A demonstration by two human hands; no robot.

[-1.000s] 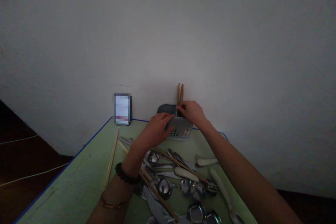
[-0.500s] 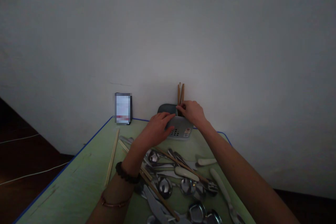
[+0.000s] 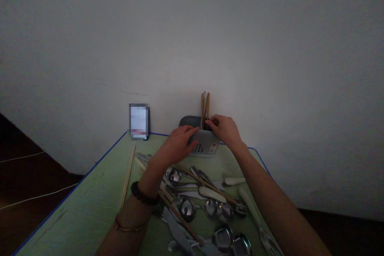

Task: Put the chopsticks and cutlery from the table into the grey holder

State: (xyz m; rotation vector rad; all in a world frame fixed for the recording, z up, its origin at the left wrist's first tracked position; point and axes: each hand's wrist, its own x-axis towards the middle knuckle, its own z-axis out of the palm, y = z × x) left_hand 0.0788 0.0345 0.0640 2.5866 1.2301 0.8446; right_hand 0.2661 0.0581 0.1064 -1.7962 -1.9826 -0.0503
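Note:
Against the wall stands a grey plastic cutlery holder [image 3: 207, 140] with small holes and a sticker on its front. My left hand [image 3: 179, 142] grips its left front, fingers over the rim and thumb against the front face. Several brown wooden chopsticks [image 3: 205, 106] stand upright in the holder, their upper ends slightly fanned. My right hand [image 3: 223, 127] is closed at the holder's right side, thumb and forefinger pinched at the chopsticks' lower visible part. Its fingertips partly cover them, and their lower ends are hidden inside.
Spoons [image 3: 188, 209], forks [image 3: 265, 238], knives and loose chopsticks [image 3: 128, 176] lie scattered across the green table [image 3: 81, 208] below my forearms. A lit phone [image 3: 139, 122] leans on the wall at the back left. Blue trim [image 3: 99, 158] marks the table's edge.
My right hand has shifted slightly to the right, and the chopsticks' tops look more spread. My left hand keeps its place on the holder. The whole view has moved a little.

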